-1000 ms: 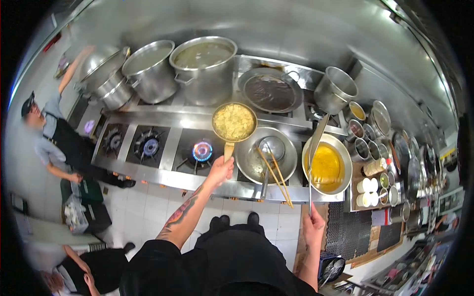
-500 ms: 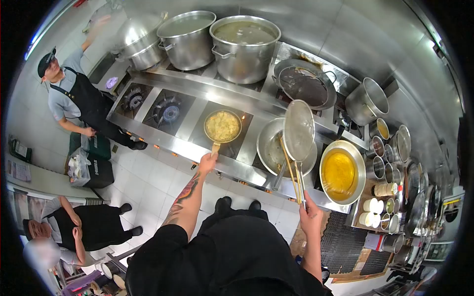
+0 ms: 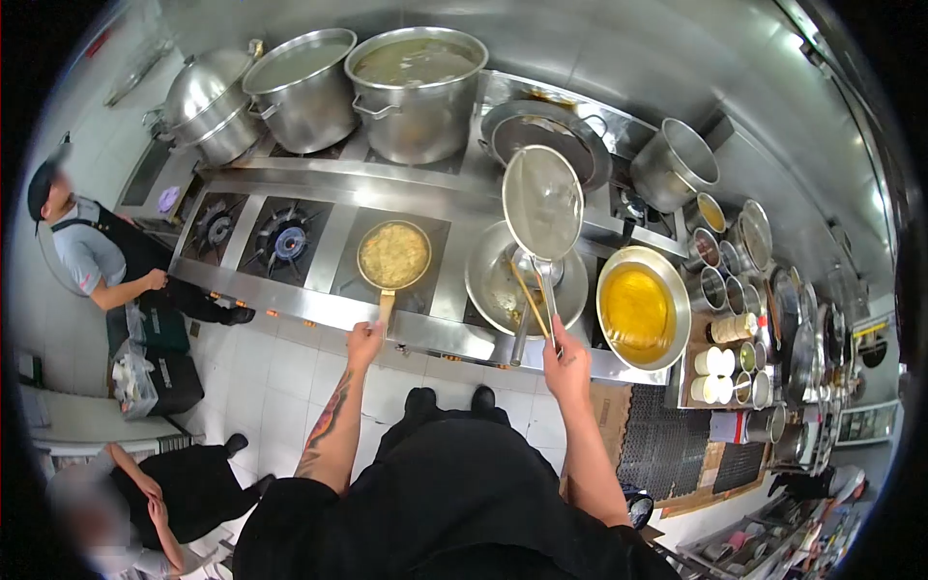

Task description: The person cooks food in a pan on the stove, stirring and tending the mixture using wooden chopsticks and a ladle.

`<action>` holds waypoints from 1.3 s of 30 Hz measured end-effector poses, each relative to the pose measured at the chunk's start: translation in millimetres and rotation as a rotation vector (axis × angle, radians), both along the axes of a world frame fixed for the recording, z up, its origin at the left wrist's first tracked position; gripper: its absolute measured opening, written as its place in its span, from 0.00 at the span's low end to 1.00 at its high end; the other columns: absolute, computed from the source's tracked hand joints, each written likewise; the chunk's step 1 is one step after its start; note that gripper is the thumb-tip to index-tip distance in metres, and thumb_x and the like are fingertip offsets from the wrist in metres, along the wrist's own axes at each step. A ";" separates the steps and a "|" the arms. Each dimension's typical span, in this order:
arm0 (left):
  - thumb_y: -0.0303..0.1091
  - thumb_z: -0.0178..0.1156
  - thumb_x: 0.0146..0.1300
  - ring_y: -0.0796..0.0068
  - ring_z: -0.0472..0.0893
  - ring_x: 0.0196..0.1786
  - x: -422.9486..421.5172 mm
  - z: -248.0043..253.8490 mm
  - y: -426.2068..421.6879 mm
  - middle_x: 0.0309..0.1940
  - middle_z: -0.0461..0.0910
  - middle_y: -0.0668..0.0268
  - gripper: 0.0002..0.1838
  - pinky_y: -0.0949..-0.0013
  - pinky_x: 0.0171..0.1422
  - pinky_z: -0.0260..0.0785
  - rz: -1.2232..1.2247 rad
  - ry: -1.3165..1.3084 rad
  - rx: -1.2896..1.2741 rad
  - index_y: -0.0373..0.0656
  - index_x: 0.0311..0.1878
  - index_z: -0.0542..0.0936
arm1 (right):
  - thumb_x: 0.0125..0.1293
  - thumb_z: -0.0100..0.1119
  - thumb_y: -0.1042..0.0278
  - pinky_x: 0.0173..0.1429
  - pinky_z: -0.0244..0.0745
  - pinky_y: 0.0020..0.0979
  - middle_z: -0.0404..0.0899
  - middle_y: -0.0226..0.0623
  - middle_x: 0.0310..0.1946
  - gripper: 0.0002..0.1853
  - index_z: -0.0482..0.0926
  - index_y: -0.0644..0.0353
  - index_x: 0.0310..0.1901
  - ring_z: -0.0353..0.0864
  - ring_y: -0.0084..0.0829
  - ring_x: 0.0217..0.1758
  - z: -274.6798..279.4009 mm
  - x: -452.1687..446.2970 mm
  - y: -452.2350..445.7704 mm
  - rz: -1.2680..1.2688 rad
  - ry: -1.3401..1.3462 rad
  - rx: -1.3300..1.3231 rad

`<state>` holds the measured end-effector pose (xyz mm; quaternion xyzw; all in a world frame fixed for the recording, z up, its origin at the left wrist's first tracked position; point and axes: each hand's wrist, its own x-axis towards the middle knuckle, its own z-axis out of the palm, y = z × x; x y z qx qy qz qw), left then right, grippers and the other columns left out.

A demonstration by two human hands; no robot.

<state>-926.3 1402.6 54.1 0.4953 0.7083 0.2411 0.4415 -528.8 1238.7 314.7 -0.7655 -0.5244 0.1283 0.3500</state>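
My left hand [image 3: 364, 343] is closed around the handle of a small frying pan [image 3: 388, 302], which sits over a burner and holds a flat, yellowish, bubbling food [image 3: 393, 253]. My right hand [image 3: 566, 356] grips a fine-mesh strainer [image 3: 543, 201] by its handle, its round mesh raised above a wide metal wok [image 3: 480, 282]. A pair of long chopsticks [image 3: 528, 298] runs from the wok toward my right fingers; whether they are gripped too is unclear. Inside the wok rests a ladle [image 3: 520, 340], its handle over the near rim. Right of it stands a pan of yellow oil [image 3: 636, 314].
Large stockpots [image 3: 418, 116] line the back of the stove [image 3: 290, 193]. A bare burner [image 3: 289, 244] lies left of my pan. Seasoning containers [image 3: 713, 362] and metal pots [image 3: 710, 286] stand at right. One co-worker [image 3: 106, 256] stands at the stove's left end, another person [image 3: 164, 503] lower left.
The view has shifted right. My right hand has lifted the strainer farther up and away over the wok. The food in the pan looks flatter. The co-worker at left has lowered a raised arm.
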 end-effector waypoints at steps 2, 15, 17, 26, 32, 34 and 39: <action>0.50 0.64 0.74 0.67 0.84 0.44 10.4 49.7 -24.7 0.42 0.86 0.57 0.24 0.60 0.50 0.76 0.070 0.301 0.612 0.36 0.55 0.80 | 0.67 0.62 0.71 0.44 0.78 0.39 0.86 0.51 0.36 0.25 0.80 0.60 0.67 0.84 0.45 0.34 16.6 -1.2 -0.4 -0.013 0.039 -0.091; 0.40 0.51 0.82 0.75 0.81 0.38 190.1 182.5 -56.5 0.38 0.81 0.69 0.16 0.67 0.44 0.76 -0.437 -0.874 -0.192 0.42 0.64 0.74 | 0.78 0.58 0.62 0.38 0.79 0.31 0.87 0.38 0.33 0.17 0.77 0.62 0.61 0.85 0.27 0.32 -2.0 -55.5 -6.0 0.064 0.675 -0.135; 0.39 0.51 0.82 0.75 0.80 0.34 162.6 189.3 -45.0 0.34 0.79 0.70 0.15 0.67 0.39 0.74 -0.419 -0.841 -0.281 0.42 0.63 0.74 | 0.78 0.58 0.61 0.39 0.79 0.30 0.87 0.37 0.32 0.14 0.83 0.63 0.53 0.85 0.26 0.33 -30.8 -1.7 -11.5 -0.085 0.555 0.008; 0.39 0.52 0.82 0.79 0.73 0.29 143.3 189.2 -47.5 0.28 0.72 0.74 0.14 0.70 0.33 0.68 -0.541 -0.780 -0.446 0.42 0.61 0.75 | 0.72 0.67 0.55 0.33 0.81 0.34 0.86 0.42 0.40 0.25 0.77 0.64 0.62 0.88 0.32 0.30 -95.5 63.8 -32.8 -0.175 0.643 -0.389; 0.40 0.51 0.83 0.81 0.73 0.30 174.7 199.8 -60.6 0.29 0.72 0.75 0.14 0.70 0.35 0.68 -0.483 -0.832 -0.535 0.42 0.61 0.75 | 0.79 0.58 0.57 0.18 0.56 0.25 0.70 0.27 0.23 0.17 0.75 0.60 0.59 0.60 0.17 0.15 -79.2 44.8 -22.8 -0.294 1.089 -0.370; 0.41 0.51 0.83 0.81 0.73 0.31 175.2 196.8 -60.8 0.29 0.71 0.76 0.14 0.70 0.35 0.68 -0.476 -0.875 -0.559 0.42 0.61 0.75 | 0.81 0.55 0.57 0.17 0.52 0.24 0.66 0.25 0.22 0.15 0.75 0.60 0.58 0.56 0.15 0.14 -52.3 28.6 -31.6 -0.348 1.095 -0.311; 0.43 0.49 0.84 0.82 0.70 0.30 180.9 197.4 -63.0 0.28 0.69 0.77 0.15 0.71 0.35 0.66 -0.461 -0.924 -0.615 0.43 0.60 0.75 | 0.83 0.49 0.62 0.18 0.56 0.25 0.69 0.26 0.24 0.13 0.76 0.60 0.58 0.59 0.16 0.15 -22.3 1.6 -45.2 -0.325 1.231 -0.088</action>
